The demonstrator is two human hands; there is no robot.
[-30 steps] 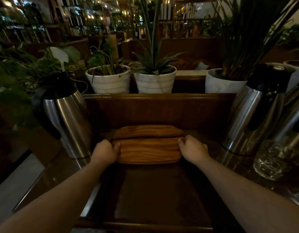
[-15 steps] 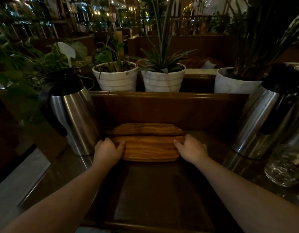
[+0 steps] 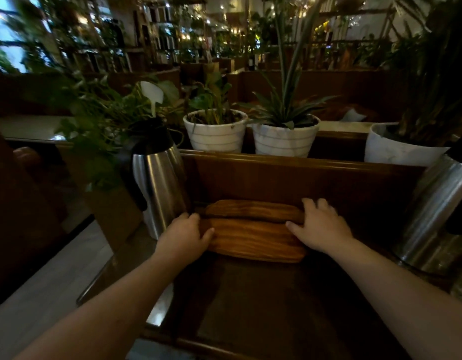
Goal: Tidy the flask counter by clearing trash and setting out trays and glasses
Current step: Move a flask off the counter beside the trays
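Item: two wooden trays, at the counter's back edge against the wooden panel. My left hand grips the near tray's left end; my right hand lies spread over the right ends, grip unclear. Risk: the left flask stands just beside my knuckles, so a sideways nudge may tip it. Obscured: the right flask is cut off; dim light hides the tray rims.
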